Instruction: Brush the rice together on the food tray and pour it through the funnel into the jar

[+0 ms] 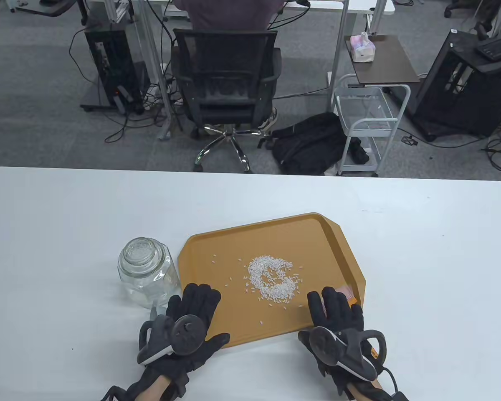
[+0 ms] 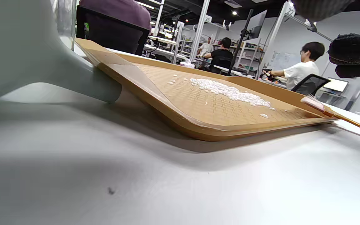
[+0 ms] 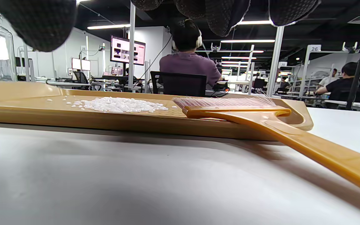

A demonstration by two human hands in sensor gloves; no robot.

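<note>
An orange food tray (image 1: 334, 234) lies mid-table with white rice (image 1: 271, 279) heaped in a rough ring and some stray grains around it. A clear glass jar (image 1: 148, 269) stands just left of the tray. A pale funnel (image 2: 27, 53) lies on the table by the tray's near left corner, mostly hidden under my left hand (image 1: 196, 305), which hovers flat with straight fingers. The orange brush (image 3: 236, 109) rests with its pink bristles on the tray's near right rim and its handle on the table. My right hand (image 1: 334, 305) is spread above it and holds nothing.
The white table (image 1: 67, 217) stretches wide to the left, right and back of the tray. Beyond its far edge a person sits in an office chair (image 1: 227, 79), with a small cart (image 1: 367, 125) and a bag on the floor.
</note>
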